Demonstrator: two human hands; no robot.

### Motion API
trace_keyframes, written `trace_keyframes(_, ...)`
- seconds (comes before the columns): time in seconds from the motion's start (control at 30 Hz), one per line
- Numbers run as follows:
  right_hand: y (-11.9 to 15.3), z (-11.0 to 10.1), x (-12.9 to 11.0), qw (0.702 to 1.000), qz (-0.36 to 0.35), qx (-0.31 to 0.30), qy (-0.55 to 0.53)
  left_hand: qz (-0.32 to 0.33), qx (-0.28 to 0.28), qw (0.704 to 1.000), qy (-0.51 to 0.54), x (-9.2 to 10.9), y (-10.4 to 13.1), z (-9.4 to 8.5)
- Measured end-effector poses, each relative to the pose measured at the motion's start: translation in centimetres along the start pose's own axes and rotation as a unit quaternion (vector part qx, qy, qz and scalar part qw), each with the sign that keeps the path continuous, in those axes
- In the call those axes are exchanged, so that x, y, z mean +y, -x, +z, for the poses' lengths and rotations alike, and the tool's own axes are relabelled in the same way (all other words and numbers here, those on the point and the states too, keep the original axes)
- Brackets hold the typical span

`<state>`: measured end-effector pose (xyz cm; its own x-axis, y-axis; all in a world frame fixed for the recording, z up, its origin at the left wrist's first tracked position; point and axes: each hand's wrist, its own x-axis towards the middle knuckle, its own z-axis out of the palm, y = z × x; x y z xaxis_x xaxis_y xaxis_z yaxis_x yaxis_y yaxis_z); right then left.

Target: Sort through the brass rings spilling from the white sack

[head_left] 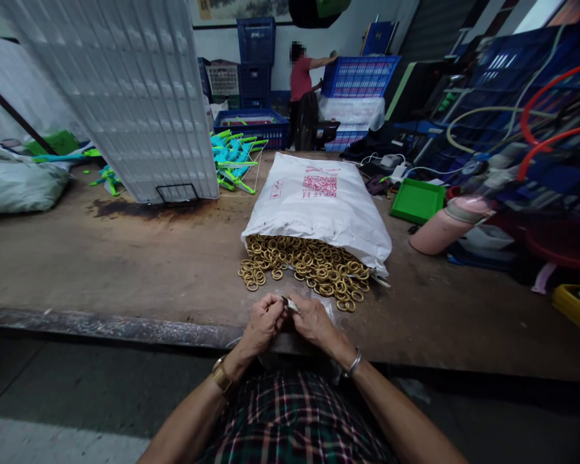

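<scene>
My left hand (265,317) is closed in a pinch at the table's front edge; what its fingers hold is too small to make out. Fingertip to fingertip with it, my right hand (316,322) is wrapped round a small pale tool (292,305), whose dark tip points at the left fingers. Just beyond both hands, many gold-coloured rings (319,261) spill from the open mouth of a white woven sack (290,200). The sack lies on its side and bears red print. Some rings lie loose on the wooden table (125,270).
A tall whitish ribbed panel (149,103) stands at the back left, by turquoise and green plastic pieces (236,161). On the right are a green tray (418,200), a pink bottle (447,225) and a yellow tray (575,309). A person (301,80) stands behind, touching a blue crate (360,76).
</scene>
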<state>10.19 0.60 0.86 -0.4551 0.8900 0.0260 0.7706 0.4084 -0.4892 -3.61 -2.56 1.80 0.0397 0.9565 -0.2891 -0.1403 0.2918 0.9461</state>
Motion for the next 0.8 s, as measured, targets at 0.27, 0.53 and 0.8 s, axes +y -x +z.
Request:
trace_keyframes(0.27, 0.0, -0.2, -0.7, 0.995, 0.019, -0.061, 0.071, 0.044, 0.030, 0.997, -0.053, 0.3, 0.3, 0.1)
trace_keyframes(0.53, -2.9, 0.8, 0.7, 0.991, 0.086, -0.003, 0.106, -0.038, -0.088, 0.992, 0.078, 0.4, 2.2, 0.0)
trace_keyframes(0.8, -6.8, 1.7, -0.5, 0.984, 0.136, 0.077, 0.091, -0.089, -0.046, 0.963, 0.249, -1.1, 1.8, -1.5)
